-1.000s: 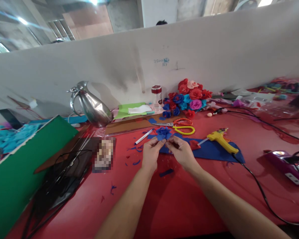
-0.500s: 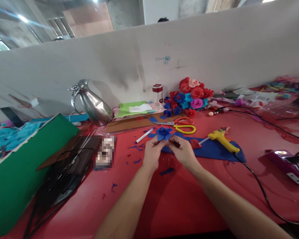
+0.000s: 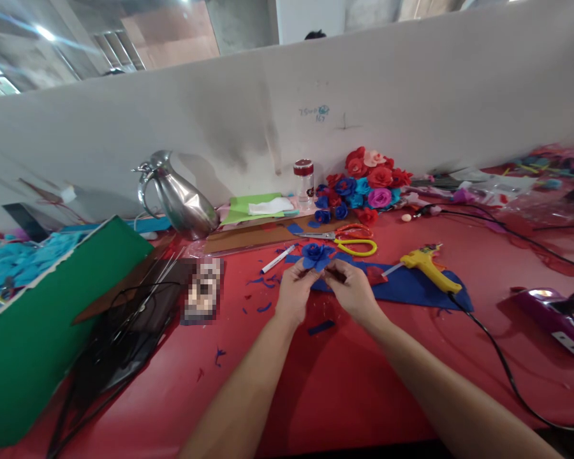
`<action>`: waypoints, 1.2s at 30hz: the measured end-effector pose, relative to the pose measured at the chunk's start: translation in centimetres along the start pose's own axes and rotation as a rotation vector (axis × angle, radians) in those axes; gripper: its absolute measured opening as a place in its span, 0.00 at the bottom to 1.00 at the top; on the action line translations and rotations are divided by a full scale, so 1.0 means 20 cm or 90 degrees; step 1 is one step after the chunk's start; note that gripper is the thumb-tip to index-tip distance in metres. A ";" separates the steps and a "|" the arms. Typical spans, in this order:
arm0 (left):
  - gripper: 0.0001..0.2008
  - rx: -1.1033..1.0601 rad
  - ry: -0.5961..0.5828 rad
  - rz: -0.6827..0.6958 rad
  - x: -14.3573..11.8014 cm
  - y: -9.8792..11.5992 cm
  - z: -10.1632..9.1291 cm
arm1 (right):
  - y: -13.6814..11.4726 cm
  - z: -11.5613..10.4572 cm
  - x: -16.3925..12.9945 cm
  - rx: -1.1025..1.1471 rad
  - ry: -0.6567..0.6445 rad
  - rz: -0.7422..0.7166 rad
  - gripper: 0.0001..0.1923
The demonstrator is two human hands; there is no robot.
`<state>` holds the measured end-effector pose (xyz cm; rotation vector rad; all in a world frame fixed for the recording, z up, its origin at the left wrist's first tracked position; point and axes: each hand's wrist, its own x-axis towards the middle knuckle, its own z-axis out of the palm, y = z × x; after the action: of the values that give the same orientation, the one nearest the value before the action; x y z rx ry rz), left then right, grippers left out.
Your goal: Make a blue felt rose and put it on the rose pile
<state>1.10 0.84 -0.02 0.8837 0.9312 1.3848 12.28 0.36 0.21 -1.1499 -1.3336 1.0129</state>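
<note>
A small blue felt flower (image 3: 315,255) is held up over the red table (image 3: 344,382) between both hands. My left hand (image 3: 294,294) pinches its base from the left and my right hand (image 3: 353,292) pinches it from the right, fingertips almost meeting under the petals. Just behind the hands lies a sheet of blue felt (image 3: 402,287). A yellow glue gun (image 3: 428,266) rests on that sheet to the right. Yellow and orange scissors (image 3: 349,240) and a white marker (image 3: 277,259) lie just beyond the flower.
A pile of finished red, blue and pink flowers (image 3: 363,182) sits against the white partition, beside a small jar (image 3: 303,178) and a steel jug (image 3: 179,197). A green board (image 3: 43,319) and black cables are at left; a purple device (image 3: 552,315) with cords at right. Blue scraps litter the table.
Both hands stay pinched on the blue flower and have shifted only slightly. The view has tilted a little.
</note>
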 end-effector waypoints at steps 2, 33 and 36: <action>0.11 0.001 0.000 0.005 0.00 0.01 0.01 | 0.00 0.00 0.00 -0.001 -0.003 0.004 0.09; 0.08 0.093 -0.036 0.151 -0.01 0.01 0.00 | 0.09 0.00 0.01 0.060 0.017 -0.053 0.09; 0.04 0.123 -0.037 0.151 -0.02 0.01 0.00 | 0.09 0.00 0.01 0.058 0.032 -0.037 0.12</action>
<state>0.95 0.46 0.15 1.2066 0.9501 1.4770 12.53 0.85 -1.51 -1.0557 -1.2607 0.9861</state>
